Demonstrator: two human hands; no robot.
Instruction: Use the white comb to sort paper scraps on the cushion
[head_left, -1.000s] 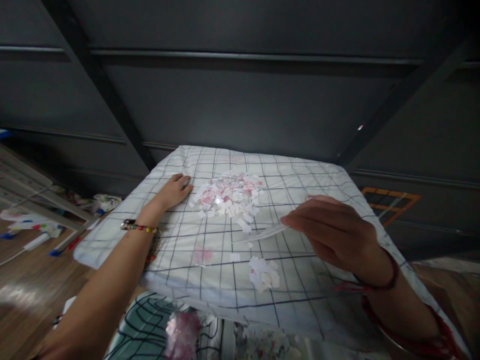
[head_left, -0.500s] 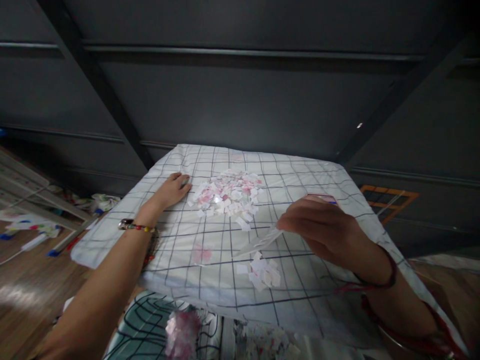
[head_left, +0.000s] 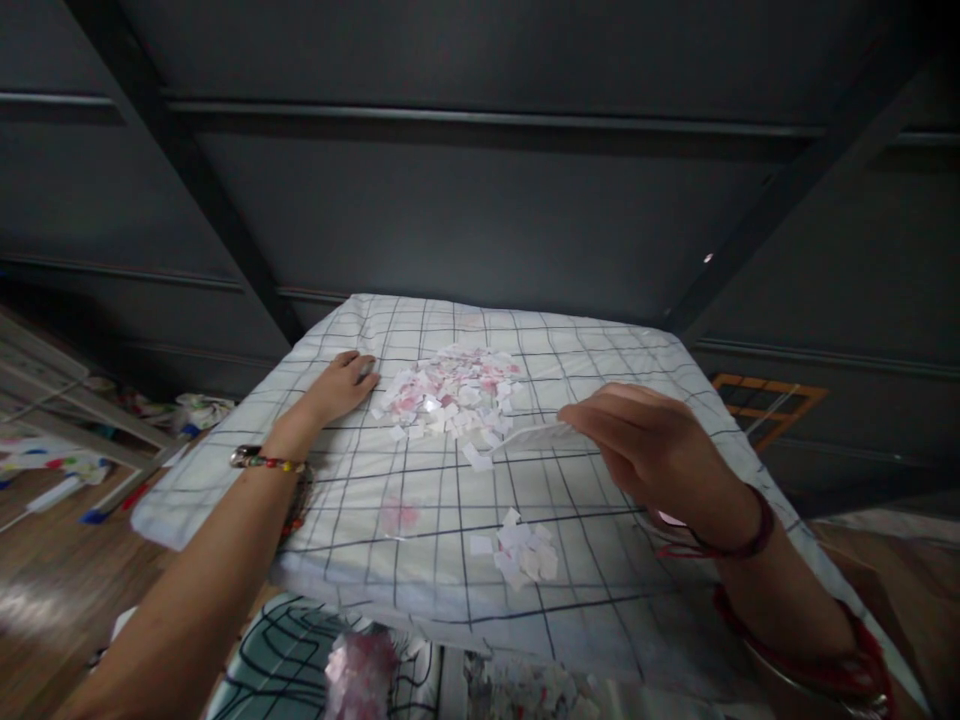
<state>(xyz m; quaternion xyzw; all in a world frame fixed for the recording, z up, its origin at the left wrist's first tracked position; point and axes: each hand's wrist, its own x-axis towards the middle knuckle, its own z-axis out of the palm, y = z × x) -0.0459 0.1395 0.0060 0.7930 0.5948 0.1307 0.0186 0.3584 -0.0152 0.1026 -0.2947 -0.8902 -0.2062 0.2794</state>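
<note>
My right hand (head_left: pixel 649 440) pinches one end of a thin, whitish, flat strip (head_left: pixel 529 434), perhaps plastic. Its far end reaches the near right edge of a big heap of small white and pink paper pieces (head_left: pixel 454 395). Whether it touches them I cannot tell. Left of that heap, my left hand (head_left: pixel 339 388) rests on the checked cloth with its fingers apart and nothing in it. Closer to me lies a smaller pile of white pieces (head_left: pixel 525 552). A pinkish clear scrap (head_left: pixel 400 516) lies to its left.
A white cloth with dark grid lines (head_left: pixel 600 350) covers the table against a dark panelled wall (head_left: pixel 480 210). Below the near edge are a pink-filled bag (head_left: pixel 358 675) and a container of scraps (head_left: pixel 525 690). A ladder-like frame (head_left: pixel 82 400) stands left.
My right hand has lifted the strip's tip away from the small pile and moved it up toward the big heap. My left hand has stayed in place on the cloth.
</note>
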